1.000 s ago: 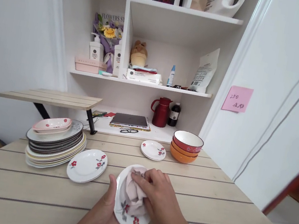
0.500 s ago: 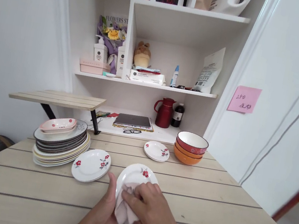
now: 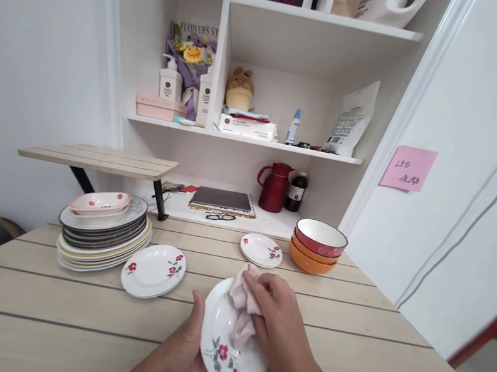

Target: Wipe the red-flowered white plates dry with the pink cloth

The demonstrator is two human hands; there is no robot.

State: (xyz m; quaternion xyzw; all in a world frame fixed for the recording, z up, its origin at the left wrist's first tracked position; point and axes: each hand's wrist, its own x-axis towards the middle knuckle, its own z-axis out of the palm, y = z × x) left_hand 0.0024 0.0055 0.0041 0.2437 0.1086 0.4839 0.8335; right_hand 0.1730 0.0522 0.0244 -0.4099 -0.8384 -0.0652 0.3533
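A small white plate (image 3: 224,328) with red flowers is tilted up in front of me, held at its left edge by my left hand (image 3: 185,353). The thumb lies along the rim and the other fingers are hidden beneath the plate. My right hand (image 3: 285,322) pinches a pale pink cloth (image 3: 246,293) and presses it on the plate's upper right side. To the left lie matching flowered plates (image 3: 151,271), one on another. Farther back sits a smaller pair of flowered plates (image 3: 261,250).
A tall stack of plates (image 3: 101,237) with a pink oval dish (image 3: 99,203) on top stands at the left, near a raised wooden shelf (image 3: 100,159). Stacked bowls (image 3: 312,261) stand at the back right. Behind are a laptop (image 3: 221,199), glasses (image 3: 220,217) and a red jug (image 3: 274,188).
The cloth and my right hand have moved up and right, from the plate's lower part to its upper right edge. The plate has turned, its red flowers now at the bottom.
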